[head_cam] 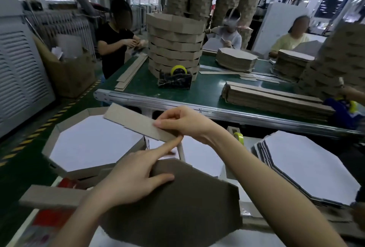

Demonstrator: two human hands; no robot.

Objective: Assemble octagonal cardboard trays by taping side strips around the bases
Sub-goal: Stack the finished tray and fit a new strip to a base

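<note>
A brown octagonal base [181,207] lies tilted in front of me, its far edge raised. My left hand [130,173] rests on its upper left part, index finger stretched toward the side strip [136,122]. That strip is a long brown cardboard band slanting up to the left. My right hand [185,123] pinches its near end between thumb and fingers. A finished tray [94,144] with a white floor and brown walls sits to the left. A yellow tape roll [239,137] stands behind my right forearm.
A stack of white octagonal bases [310,169] lies at right. Across the green conveyor [205,90] stand a tall pile of finished trays [175,45], a black tape dispenser [174,78], strip bundles [274,96] and three seated or standing workers. A cardboard box [69,73] stands at left.
</note>
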